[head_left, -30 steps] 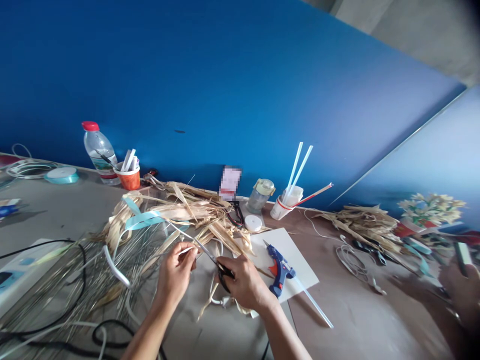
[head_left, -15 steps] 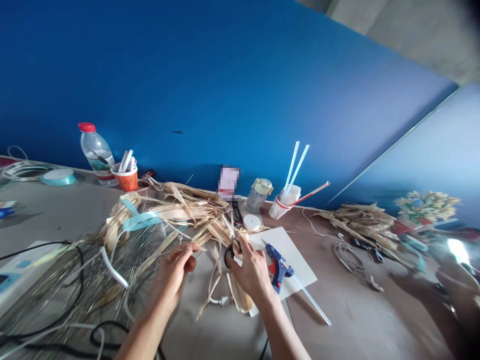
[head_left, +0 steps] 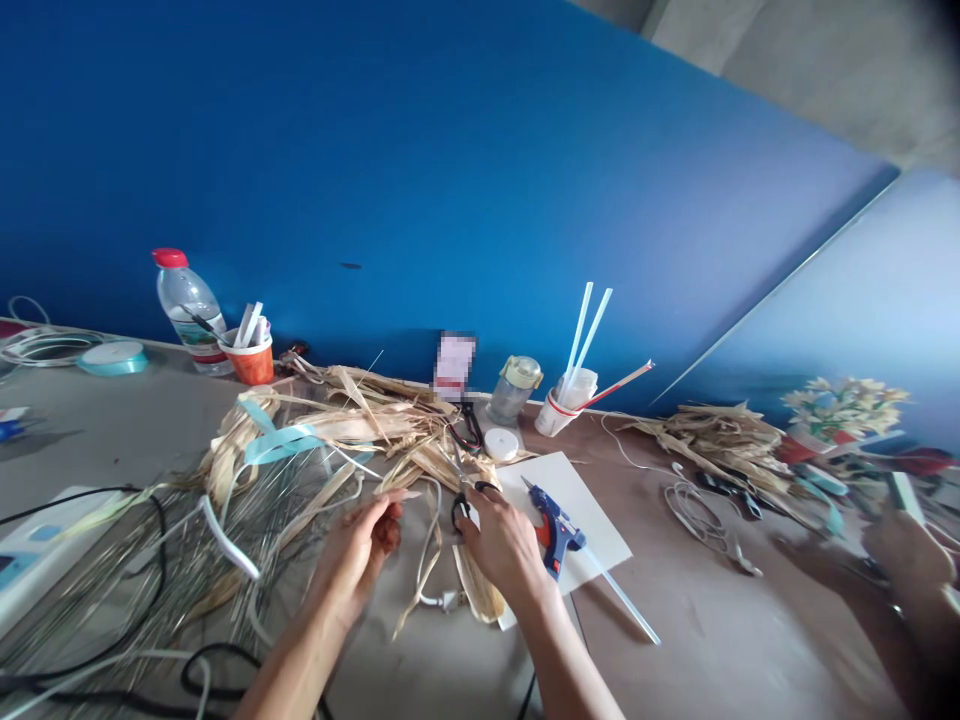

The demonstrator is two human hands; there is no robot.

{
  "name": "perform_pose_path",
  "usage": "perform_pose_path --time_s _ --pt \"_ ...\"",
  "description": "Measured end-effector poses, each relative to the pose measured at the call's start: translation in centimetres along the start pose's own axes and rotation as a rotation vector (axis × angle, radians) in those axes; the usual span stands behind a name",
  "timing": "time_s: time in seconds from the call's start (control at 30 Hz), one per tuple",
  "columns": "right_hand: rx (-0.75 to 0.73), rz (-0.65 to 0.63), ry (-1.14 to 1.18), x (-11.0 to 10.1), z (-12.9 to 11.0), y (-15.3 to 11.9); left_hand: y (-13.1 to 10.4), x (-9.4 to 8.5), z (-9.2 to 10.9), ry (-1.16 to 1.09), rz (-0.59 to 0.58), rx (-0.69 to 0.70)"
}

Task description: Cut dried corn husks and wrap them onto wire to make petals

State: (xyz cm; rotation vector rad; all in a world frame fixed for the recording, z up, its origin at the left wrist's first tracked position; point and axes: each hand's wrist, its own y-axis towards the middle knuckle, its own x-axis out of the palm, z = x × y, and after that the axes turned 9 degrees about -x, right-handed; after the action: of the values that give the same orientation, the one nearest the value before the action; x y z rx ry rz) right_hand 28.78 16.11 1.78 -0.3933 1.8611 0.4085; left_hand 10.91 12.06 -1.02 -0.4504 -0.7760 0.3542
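We see a thin pale strip [head_left: 386,494] of dried husk, pinched at one end, its tip pointing right just above the surface. Black-handled scissors [head_left: 459,492] rest on the surface, blades closed, pointing away into the husk pile, handles near us, just right of the strip.

From my feed I can make out no lettering anywhere. The water bottle [head_left: 187,310] by the blue wall carries a label band, but its print is too small for me to read. The small card [head_left: 456,366] standing against the wall is blurred out, so nothing on it comes through. The orange paper cup [head_left: 253,362] and the white paper cup [head_left: 559,410] show only colour bands. The blue glue gun [head_left: 553,522] on the white sheet [head_left: 600,520] shows me no brand mark I can read
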Motion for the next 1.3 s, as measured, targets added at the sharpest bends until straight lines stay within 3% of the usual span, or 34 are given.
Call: perform_pose_path --time_s 0.1,0.23,0.43,0.53,0.73,0.9,1.1,1.23,1.3 --pt "-0.005 0.014 0.081 -1.1 -0.3 -0.4 0.1 -0.1 -0.2 -0.036 -0.023 -0.021" --pt "-0.055 0.155 0.303 -2.2 -1.9 -0.6 -0.3 0.1 -0.3 -0.045 -0.1 -0.01" --pt "-0.02 0.256 0.862 0.3 -5.0 0.7 -1.3 0.9 -0.5 0.071 -0.187 0.049" --pt "0.022 0.297 1.047 1.3 -5.5 1.3 -1.6 1.2 -0.7 0.085 -0.193 0.058" --pt "0.113 0.306 1.301 1.3 -6.0 1.9 -1.7 1.4 -1.0 0.054 -0.232 0.061" --pt "0.214 0.493 1.355 2.4 -5.2 2.5 -0.9 0.9 -1.0 0.072 -0.177 0.129" --pt "0.192 0.634 1.312 3.8 -3.4 3.0 -0.2 -0.2 -0.4 0.186 0.037 0.284" --pt "0.161 0.674 1.244 3.6 -3.3 3.0 -2.1 0.8 0.3 0.331 0.027 0.318" --pt "0.136 0.679 1.198 3.4 -3.5 2.9 -3.5 1.8 1.1 0.384 -0.05 0.325"
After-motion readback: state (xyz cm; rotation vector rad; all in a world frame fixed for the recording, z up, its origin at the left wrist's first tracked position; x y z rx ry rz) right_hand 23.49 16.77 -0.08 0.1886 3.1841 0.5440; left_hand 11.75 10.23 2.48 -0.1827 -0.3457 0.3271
